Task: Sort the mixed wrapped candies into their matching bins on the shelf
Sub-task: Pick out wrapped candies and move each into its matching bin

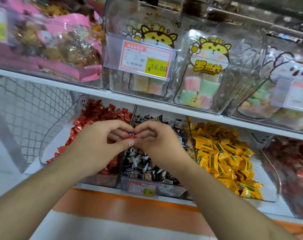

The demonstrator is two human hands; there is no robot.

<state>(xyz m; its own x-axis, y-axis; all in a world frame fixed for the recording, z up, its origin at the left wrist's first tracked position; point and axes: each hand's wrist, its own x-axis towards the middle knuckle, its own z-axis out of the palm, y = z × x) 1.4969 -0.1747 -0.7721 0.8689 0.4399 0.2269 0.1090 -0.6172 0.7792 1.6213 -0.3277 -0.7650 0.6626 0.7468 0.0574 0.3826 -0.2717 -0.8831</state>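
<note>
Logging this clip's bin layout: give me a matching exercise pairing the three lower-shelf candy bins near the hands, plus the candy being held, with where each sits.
Things:
1. red candy bin
2. dark candy bin
3. yellow candy bin
4. small red wrapped candy

Places:
A. rightmost of the three bins
B. pinched between the left hand and right hand
C. middle bin, below the hands
D. leftmost of the three bins

Pairs: 1-D, 2-C, 3-A, 4-B
</note>
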